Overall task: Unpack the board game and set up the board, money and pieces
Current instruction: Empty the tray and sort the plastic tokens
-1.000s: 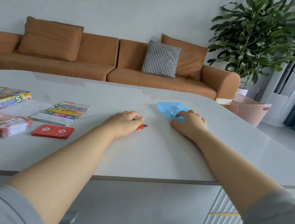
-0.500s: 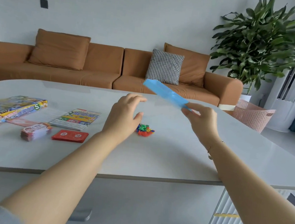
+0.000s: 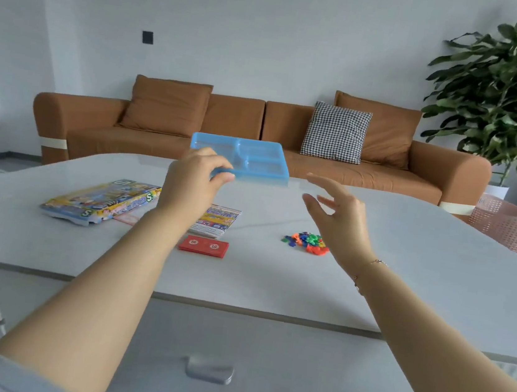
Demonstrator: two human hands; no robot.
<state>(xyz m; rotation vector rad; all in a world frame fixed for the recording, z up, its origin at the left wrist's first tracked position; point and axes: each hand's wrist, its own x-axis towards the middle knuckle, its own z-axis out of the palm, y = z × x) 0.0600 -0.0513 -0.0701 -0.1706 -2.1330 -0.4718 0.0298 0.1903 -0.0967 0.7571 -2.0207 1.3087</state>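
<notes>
My left hand (image 3: 194, 181) pinches the near edge of a blue plastic tray (image 3: 248, 158) with several compartments and holds it up above the white table (image 3: 403, 278). My right hand (image 3: 339, 218) hovers to the tray's right with fingers spread, holding nothing. Below that hand lies a small heap of coloured playing pieces (image 3: 306, 242). The game box (image 3: 103, 201) lies at the left, a folded printed sheet (image 3: 215, 221) beside it, partly hidden by my left arm. A red card stack (image 3: 203, 246) sits in front.
A brown sofa (image 3: 258, 130) with a checked cushion (image 3: 336, 132) runs behind the table. A large plant (image 3: 507, 96) and a pink basket (image 3: 510, 225) stand at the right. The table's near edge crosses the lower half of the view, with drawers beneath.
The blue tray passed from my right hand to my left hand and moved left. My right hand let go and opened. The view shifted left and the card pile left of the red stack is out of sight.
</notes>
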